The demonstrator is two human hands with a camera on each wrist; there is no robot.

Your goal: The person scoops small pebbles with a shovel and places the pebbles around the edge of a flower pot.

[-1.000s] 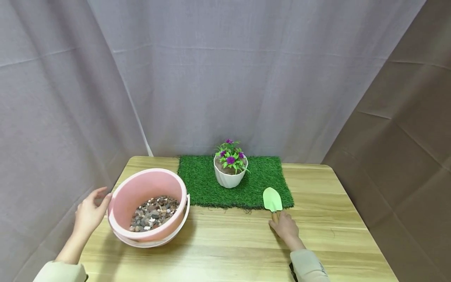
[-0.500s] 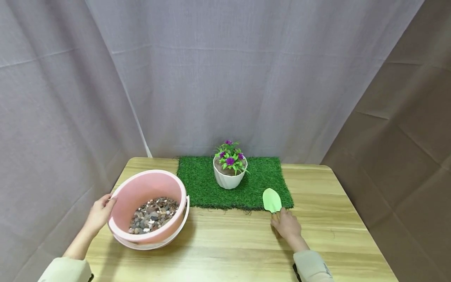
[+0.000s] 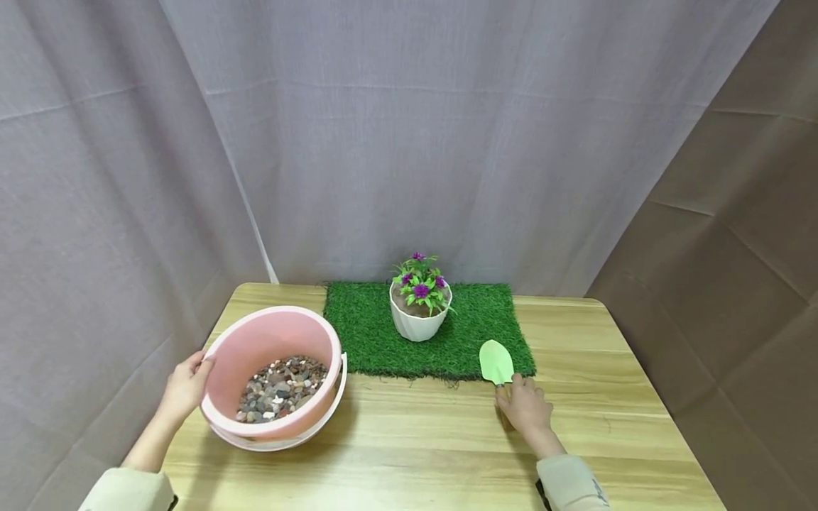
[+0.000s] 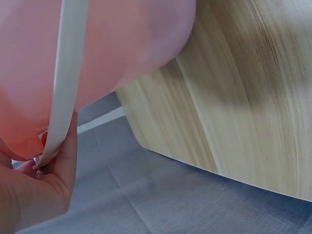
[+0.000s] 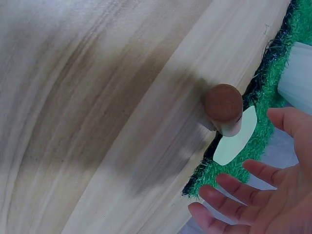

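A pink bucket (image 3: pixel 313 419) with a white handle stands at the left of the table, small mixed pebbles (image 3: pixel 281 387) on its bottom. My left hand (image 3: pixel 185 389) grips the bucket's left rim; in the left wrist view its fingers (image 4: pixel 46 168) curl where the white handle (image 4: pixel 68 63) meets the rim. On the right lies a trowel with a light green blade (image 3: pixel 495 362) and a wooden handle (image 5: pixel 224 109). My right hand (image 3: pixel 527 410) is over that handle, and the right wrist view shows its fingers spread, apart from the handle.
A white ribbed pot (image 3: pixel 418 325) with a purple-flowered plant (image 3: pixel 420 284) stands on a green turf mat (image 3: pixel 364 348) at the back. The trowel's blade overlaps the mat's front right corner. Grey curtains (image 3: pixel 409 142) hang behind the table (image 3: pixel 409 440).
My left hand has moved right and taken hold of the bucket's rim. Over the trowel's handle, my right hand has shifted slightly to the right. Bucket and trowel keep their places.
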